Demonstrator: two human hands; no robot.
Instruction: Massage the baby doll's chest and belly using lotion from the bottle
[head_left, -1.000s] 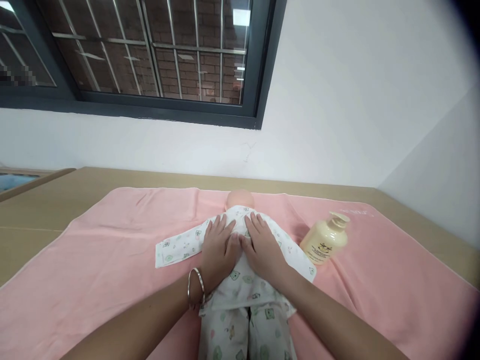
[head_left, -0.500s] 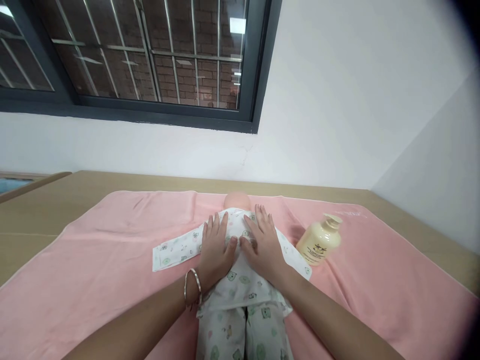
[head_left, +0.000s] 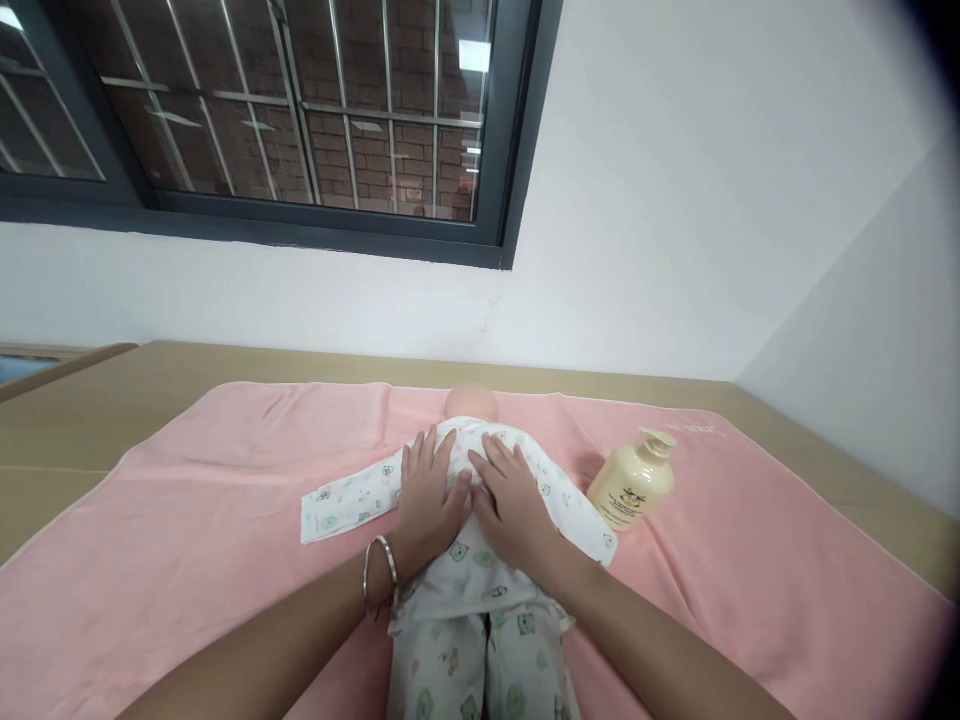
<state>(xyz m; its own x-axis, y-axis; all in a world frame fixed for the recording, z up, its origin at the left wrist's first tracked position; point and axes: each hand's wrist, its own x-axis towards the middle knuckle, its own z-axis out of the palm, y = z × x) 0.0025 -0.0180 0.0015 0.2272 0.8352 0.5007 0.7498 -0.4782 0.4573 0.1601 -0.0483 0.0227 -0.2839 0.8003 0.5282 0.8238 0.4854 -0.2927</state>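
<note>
left hand (head_left: 430,500) and right hand (head_left: 517,508) lie flat, each grip wide, on the white patterned top (head_left: 480,575)

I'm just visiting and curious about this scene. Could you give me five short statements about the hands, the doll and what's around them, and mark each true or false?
1. The left hand and right hand both rest on the clothed doll. True.
2. A bangle circles the right wrist. False: the silvery bangle is on the left wrist.
3. A pink blanket is spread under the doll. True.
4. The pump bottle is on the person's left. False: the pale yellow pump bottle is on the right.
5. Metal bars show behind the glass of the dark-framed window. True.
</note>
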